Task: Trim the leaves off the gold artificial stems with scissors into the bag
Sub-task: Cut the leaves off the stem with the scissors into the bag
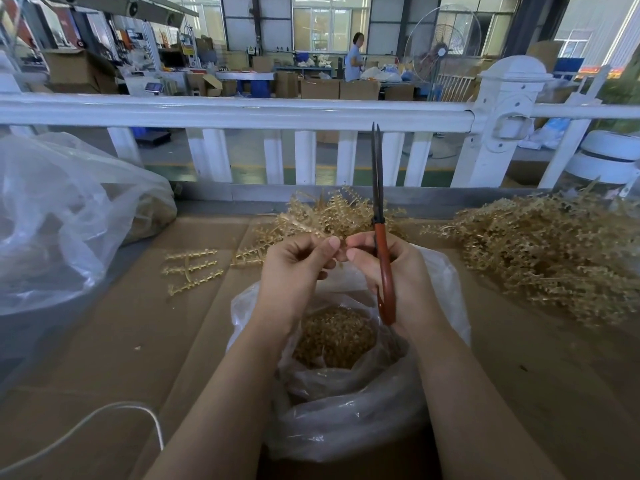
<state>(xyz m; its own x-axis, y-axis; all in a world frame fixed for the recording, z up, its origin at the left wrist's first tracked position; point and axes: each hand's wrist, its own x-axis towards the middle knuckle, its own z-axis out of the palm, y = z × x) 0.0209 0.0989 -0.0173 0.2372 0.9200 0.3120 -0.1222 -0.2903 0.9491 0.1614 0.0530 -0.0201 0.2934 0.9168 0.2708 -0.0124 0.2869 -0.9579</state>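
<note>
- Over the open bag, at centre: a gold artificial stem (313, 221) is pinched at its near end between the left hand (294, 268) and the fingertips of the right hand (388, 268); its sprigs are fanned away toward the fence, pale gold, lined with small stubby leaves.
- Left hand: fingers are curled, thumb pressed against the stem end.
- Right hand: red-handled scissors (381, 237) are gripped in the palm, blades closed and pointed straight up; thumb and forefinger are closed on the stem end.
- Clear plastic bag (346, 410): stood between the forearms, mouth open, part-filled with cut gold leaves (332, 337).
- Trimmed stem piece (190, 268): laid flat on the cardboard sheet (121, 341), left of the hands; bare branched ribs are shown.
- Untrimmed stem heap (543, 251): piled at right on the cardboard, well apart from the bag.
- Large plastic sack (69, 216): slumped at far left.
- White fence (242, 112): set along the far edge.
- White cord (104, 420): looped at lower left.
</note>
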